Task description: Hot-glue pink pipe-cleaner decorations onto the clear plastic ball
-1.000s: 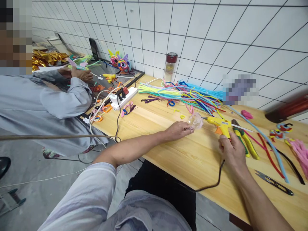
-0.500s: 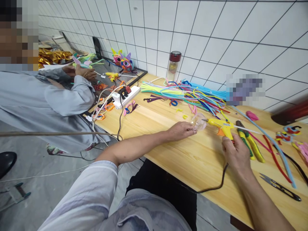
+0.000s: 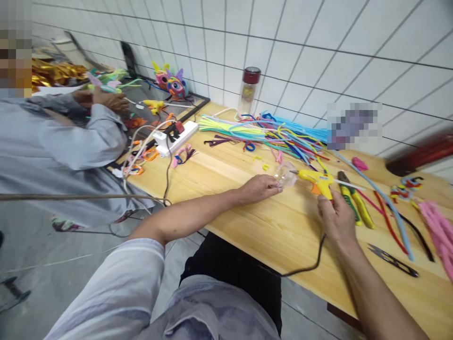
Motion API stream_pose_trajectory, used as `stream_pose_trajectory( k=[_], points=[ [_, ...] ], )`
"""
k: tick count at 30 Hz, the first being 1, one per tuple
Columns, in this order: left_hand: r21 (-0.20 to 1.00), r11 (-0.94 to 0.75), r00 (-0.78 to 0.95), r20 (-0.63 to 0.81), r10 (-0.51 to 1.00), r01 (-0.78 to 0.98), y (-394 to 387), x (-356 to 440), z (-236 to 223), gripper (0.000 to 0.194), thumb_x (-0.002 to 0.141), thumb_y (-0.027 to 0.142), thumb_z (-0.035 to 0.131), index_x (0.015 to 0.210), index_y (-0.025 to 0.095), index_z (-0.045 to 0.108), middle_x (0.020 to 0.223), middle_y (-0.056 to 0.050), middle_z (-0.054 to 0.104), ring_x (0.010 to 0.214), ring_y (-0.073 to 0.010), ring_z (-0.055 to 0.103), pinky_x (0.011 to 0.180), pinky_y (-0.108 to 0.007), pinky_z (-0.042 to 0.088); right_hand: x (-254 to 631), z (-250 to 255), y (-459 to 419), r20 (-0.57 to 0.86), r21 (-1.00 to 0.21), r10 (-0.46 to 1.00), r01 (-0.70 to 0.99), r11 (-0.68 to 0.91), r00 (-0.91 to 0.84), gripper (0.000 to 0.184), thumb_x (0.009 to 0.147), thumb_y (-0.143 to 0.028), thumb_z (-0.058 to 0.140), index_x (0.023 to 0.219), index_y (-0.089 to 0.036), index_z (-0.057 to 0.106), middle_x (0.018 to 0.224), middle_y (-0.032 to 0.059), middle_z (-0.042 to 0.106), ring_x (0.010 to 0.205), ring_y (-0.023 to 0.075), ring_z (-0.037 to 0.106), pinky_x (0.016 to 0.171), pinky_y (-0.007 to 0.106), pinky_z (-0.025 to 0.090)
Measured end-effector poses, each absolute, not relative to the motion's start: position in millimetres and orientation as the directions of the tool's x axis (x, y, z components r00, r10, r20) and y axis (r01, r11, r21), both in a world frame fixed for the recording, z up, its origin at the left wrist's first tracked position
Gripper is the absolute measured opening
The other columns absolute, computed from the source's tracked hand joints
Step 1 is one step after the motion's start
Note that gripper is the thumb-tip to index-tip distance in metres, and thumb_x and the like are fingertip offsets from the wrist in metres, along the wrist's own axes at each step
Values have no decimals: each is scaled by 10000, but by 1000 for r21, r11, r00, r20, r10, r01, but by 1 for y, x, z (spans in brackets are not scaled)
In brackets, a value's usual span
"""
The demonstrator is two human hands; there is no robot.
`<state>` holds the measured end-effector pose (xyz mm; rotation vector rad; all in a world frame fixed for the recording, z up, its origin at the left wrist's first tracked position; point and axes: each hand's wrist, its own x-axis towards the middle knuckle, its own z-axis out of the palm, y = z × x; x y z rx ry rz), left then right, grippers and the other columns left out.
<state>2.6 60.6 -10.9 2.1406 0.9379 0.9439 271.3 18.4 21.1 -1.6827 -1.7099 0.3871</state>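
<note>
My right hand grips the handle of a yellow glue gun, whose nozzle points left at a small clear plastic piece. My left hand pinches that clear piece at its near edge, resting on the light wooden table. The gun's black cord trails off the front edge. Just beyond the gun lies a heap of coloured pipe cleaners.
Green-and-yellow pliers, black snips and long pipe cleaners lie right of my right hand. A white power strip and a red-capped bottle stand further back. A person in grey works at the left.
The view has shifted slightly; both hands keep their hold, with the glue gun's nozzle staying against the clear piece.
</note>
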Motion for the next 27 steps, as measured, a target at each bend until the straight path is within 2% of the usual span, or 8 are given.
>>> stream_pose_trajectory(
  k=[4,9,17,27],
  points=[
    [780,-521,443,354,824,346,59,1,-10,287,1016,399,593,893,192,748,939,-76,778,936,-207,710,899,-323,539,264,27,14,215,-698,969,713,66,120,446,921,-560,505,1100,-208,713,688,-3,593,624,198,537,649,343,411],
    [788,-506,433,343,834,351,56,-1,-6,313,1023,406,579,857,189,732,898,-57,756,877,-197,697,845,-318,536,262,30,11,188,-679,979,730,75,74,425,924,-564,477,1081,-230,688,672,-1,578,627,216,533,647,352,393],
    [786,-498,444,323,836,366,54,0,-2,289,1011,394,590,861,201,743,905,-53,766,913,-201,702,896,-334,550,260,35,14,213,-634,972,771,63,96,377,924,-539,467,1020,-247,685,718,32,617,669,244,557,655,364,399],
    [801,-476,437,305,846,363,52,-1,1,286,1008,399,595,881,194,750,931,-58,775,929,-198,710,900,-327,552,263,34,14,160,-679,981,734,28,111,361,926,-548,466,996,-249,654,712,21,622,650,231,549,673,364,411]
  ],
)
